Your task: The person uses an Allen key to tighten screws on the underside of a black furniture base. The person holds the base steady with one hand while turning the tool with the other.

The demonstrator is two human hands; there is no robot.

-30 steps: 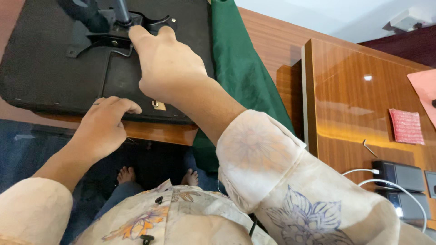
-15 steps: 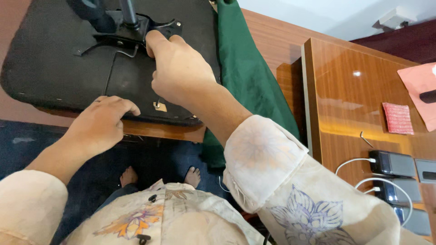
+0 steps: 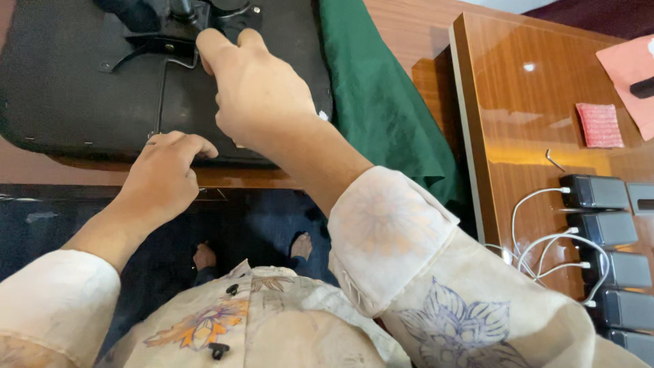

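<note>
Black seat pad point(image 3: 82, 95) lies inverted at tabletop point(image 3: 409, 41) near edge; right hand point(image 3: 255, 92) pinches its metal bracket point(image 3: 160, 44), left hand point(image 3: 163, 180) curled on rim.

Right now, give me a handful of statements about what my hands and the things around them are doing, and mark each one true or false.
1. The right hand reaches to the black metal bracket on the upturned black seat. True.
2. The left hand is lifted clear of the seat. False: its fingers rest on the seat's near edge.
3. A green cloth lies to the right of the seat. True.
4. The green cloth covers the black charging blocks. False: the blocks sit uncovered on the wooden side table, with white cables plugged in.
5. A small red pad lies on that table. True.
</note>
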